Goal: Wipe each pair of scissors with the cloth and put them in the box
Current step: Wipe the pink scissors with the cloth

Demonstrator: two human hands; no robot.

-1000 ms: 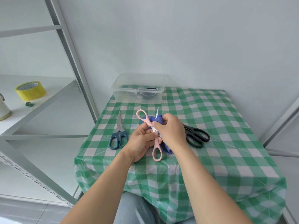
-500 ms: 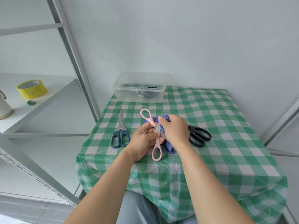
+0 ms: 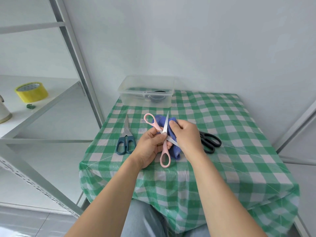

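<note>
Head view, the only one. A bench (image 3: 222,125) under a green checked cover is seen, with a clear plastic box (image 3: 136,100) set at its far edge against the wall, out of the working space yet within reach for the drop. Something dark lies inside the box; a scissor handle is likely, but it cannot be made out for certain. The pink scissors (image 3: 164,147) are held above the middle of the bench, spread into an X so that each blade is exposed. The left hand (image 3: 150,144) is closed round them near the pivot, thumb on top, which steadies them and keeps the fingers off the edges. One blade is pointed up and away; the other is angled toward the right hand (image 3: 186,139). A blue cloth (image 3: 175,150) is bunched in the right hand's curled fingers and pressed behind the blades, so the wiping step is judged to be under way. Blue-handled scissors (image 3: 127,130) lie closed on the bench to the left, and black scissors (image 3: 203,135) to the right, partly hidden by the right wrist; both are taken as waiting for their turn. A roll of yellow tape (image 3: 31,92) is noted on a shelf to the left.
</note>
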